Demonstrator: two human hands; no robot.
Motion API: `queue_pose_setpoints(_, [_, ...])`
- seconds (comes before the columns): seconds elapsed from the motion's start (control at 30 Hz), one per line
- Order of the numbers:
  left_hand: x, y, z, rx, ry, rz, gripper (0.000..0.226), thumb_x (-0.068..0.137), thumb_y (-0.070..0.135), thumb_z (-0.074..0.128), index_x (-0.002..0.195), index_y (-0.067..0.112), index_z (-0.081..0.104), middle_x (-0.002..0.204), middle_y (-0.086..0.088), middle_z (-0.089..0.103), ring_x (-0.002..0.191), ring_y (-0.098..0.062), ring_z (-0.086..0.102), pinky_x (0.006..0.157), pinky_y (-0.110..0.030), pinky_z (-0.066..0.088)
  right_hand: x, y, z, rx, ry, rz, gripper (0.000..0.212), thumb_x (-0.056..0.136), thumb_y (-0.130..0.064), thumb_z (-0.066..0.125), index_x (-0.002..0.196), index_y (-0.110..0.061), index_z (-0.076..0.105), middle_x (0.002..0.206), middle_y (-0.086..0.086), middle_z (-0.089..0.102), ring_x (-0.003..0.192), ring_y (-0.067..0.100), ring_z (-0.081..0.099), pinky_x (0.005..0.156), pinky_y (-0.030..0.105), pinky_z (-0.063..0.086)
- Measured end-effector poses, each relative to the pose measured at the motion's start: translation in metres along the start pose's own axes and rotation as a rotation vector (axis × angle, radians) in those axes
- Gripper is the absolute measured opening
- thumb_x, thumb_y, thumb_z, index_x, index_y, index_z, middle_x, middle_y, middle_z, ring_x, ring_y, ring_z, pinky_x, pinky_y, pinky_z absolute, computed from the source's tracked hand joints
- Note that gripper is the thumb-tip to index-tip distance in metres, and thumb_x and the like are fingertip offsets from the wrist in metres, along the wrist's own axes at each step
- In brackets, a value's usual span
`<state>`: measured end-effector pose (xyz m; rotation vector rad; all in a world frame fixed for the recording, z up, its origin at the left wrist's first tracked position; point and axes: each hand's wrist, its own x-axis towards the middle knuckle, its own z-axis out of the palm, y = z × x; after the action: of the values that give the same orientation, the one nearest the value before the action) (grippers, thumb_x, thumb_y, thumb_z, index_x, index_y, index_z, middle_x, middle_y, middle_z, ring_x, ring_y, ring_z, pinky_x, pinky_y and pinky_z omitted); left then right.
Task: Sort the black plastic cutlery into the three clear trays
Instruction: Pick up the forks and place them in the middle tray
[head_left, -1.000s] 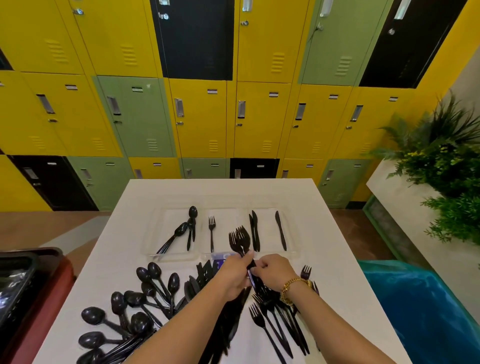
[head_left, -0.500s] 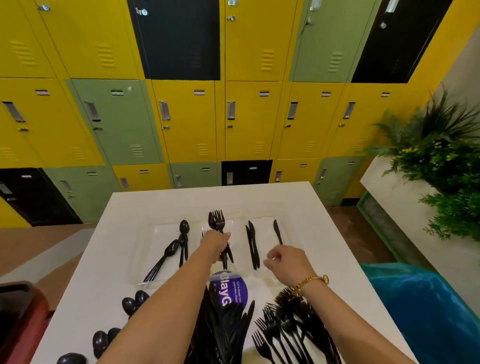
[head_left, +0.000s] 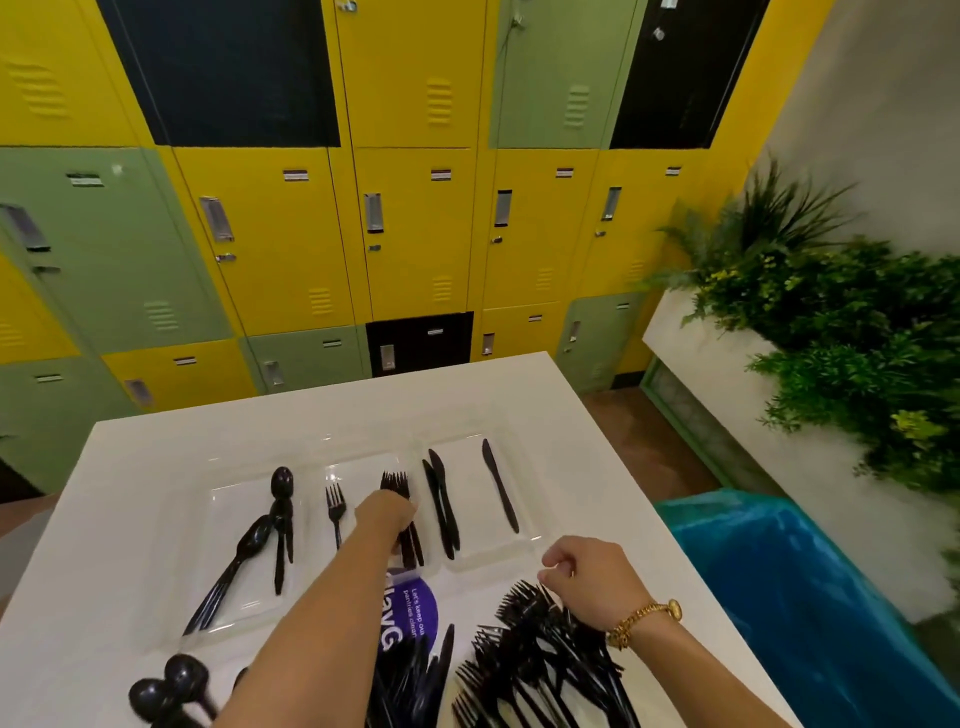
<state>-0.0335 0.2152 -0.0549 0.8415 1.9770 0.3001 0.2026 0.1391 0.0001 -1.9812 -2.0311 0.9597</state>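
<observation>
the left hand (head_left: 385, 512) reaches over the middle clear plastic tray (head_left: 363, 470), its fingers curled round a small bunch of black plastic forks (head_left: 396, 483) whose tines point away. a single black fork (head_left: 335, 509) lies beside them in that tray. the right hand (head_left: 592, 574) hovers loosely curled, holding nothing, over the loose pile of black forks (head_left: 540, 660) on the white bench (head_left: 130, 457). black spoons (head_left: 275, 514) lie in the left clear tray (head_left: 223, 506), black knives (head_left: 441, 499) in the right clear tray (head_left: 524, 499).

Fork pile (head_left: 540, 670) cut off below
</observation>
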Motion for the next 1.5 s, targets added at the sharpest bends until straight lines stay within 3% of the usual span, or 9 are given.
queue_pose_setpoints(0.1, [-0.006,-0.001,0.001,0.017,0.0,0.023,0.027,0.097,0.017,0.048,0.11,-0.003,0.059,0.078,-0.007,0.057,0.077,-0.023,0.058,0.081,-0.032,0.052,-0.004,0.004,0.001,0.004,-0.005,0.015,0.024,0.088,-0.029,0.059,0.11,-0.019,0.066,0.097,-0.005,0.062,0.088,0.007,0.054,0.08,0.012,0.039])
queue_pose_setpoints(0.23, [-0.027,-0.001,-0.004,0.085,0.079,0.082,0.028,0.097,0.018,0.046,0.109,-0.005,0.057,0.107,-0.018,0.062,0.095,-0.031,0.062,0.09,-0.033,0.052,-0.014,0.013,0.007,-0.018,-0.043,0.033,0.012,0.088,-0.027,0.06,0.098,-0.024,0.065,0.094,-0.005,0.062,0.086,0.008,0.054,0.08,0.014,0.043])
queue_pose_setpoints(0.4, [-0.056,-0.006,-0.006,0.116,0.226,0.209,0.039,0.095,0.015,0.041,0.057,0.011,0.045,0.058,-0.001,0.049,0.069,-0.022,0.057,0.051,-0.023,0.035,-0.033,0.019,0.029,-0.195,-0.17,0.041,0.01,0.089,-0.025,0.056,0.08,-0.025,0.06,0.091,-0.004,0.06,0.093,0.013,0.06,0.085,0.024,0.049])
queue_pose_setpoints(0.57, [-0.104,-0.019,0.014,-0.281,0.286,0.368,0.022,0.094,0.018,0.046,0.096,0.01,0.066,0.092,-0.006,0.064,0.091,-0.024,0.06,0.08,-0.026,0.046,-0.053,0.021,0.054,-0.3,-0.212,0.128,0.027,0.09,-0.034,0.055,0.068,-0.021,0.047,0.079,-0.002,0.054,0.083,0.017,0.06,0.073,0.024,0.05])
queue_pose_setpoints(0.8, [-0.148,-0.057,0.059,-0.364,0.155,0.336,0.024,0.094,0.02,0.05,0.112,0.011,0.062,0.108,-0.004,0.064,0.102,-0.02,0.06,0.089,-0.028,0.049,-0.072,0.034,0.068,-0.31,-0.212,0.196,0.035,0.087,-0.033,0.059,0.062,-0.022,0.036,0.065,-0.008,0.041,0.078,0.017,0.052,0.062,0.022,0.043])
queue_pose_setpoints(0.9, [-0.155,-0.075,0.073,-0.354,0.161,0.296,0.021,0.092,0.016,0.051,0.109,0.012,0.063,0.106,-0.004,0.064,0.097,-0.017,0.058,0.093,-0.026,0.045,-0.077,0.038,0.074,-0.282,-0.181,0.157,0.012,0.087,-0.03,0.057,0.082,-0.019,0.053,0.08,-0.003,0.054,0.085,0.017,0.059,0.07,0.024,0.049])
queue_pose_setpoints(1.03, [-0.165,-0.091,0.088,-0.331,0.143,0.273,0.018,0.092,0.015,0.05,0.104,0.013,0.064,0.101,-0.002,0.063,0.092,-0.013,0.055,0.084,-0.019,0.041,-0.078,0.041,0.083,-0.293,-0.145,0.16,0.024,0.089,-0.017,0.051,0.11,-0.011,0.061,0.109,0.004,0.067,0.1,0.019,0.065,0.079,0.025,0.051])
queue_pose_setpoints(1.27, [-0.174,-0.094,0.102,-0.168,0.008,0.264,0.017,0.089,0.008,0.045,0.075,0.017,0.05,0.077,-0.005,0.051,0.072,-0.017,0.044,0.067,-0.024,0.042,-0.079,0.031,0.077,-0.337,-0.218,0.164,0.012,0.085,-0.024,0.057,0.085,-0.013,0.061,0.07,-0.003,0.052,0.07,0.015,0.055,0.057,0.021,0.046])
queue_pose_setpoints(1.5, [-0.178,-0.089,0.12,-0.274,-0.141,0.062,0.022,0.089,0.016,0.056,0.067,0.016,0.051,0.079,-0.008,0.06,0.068,-0.02,0.06,0.07,-0.03,0.059,-0.071,0.022,0.055,-0.346,-0.312,0.157,0.035,0.08,-0.027,0.061,0.058,-0.016,0.037,0.057,-0.005,0.04,0.047,0.006,0.037,0.039,0.016,0.03])
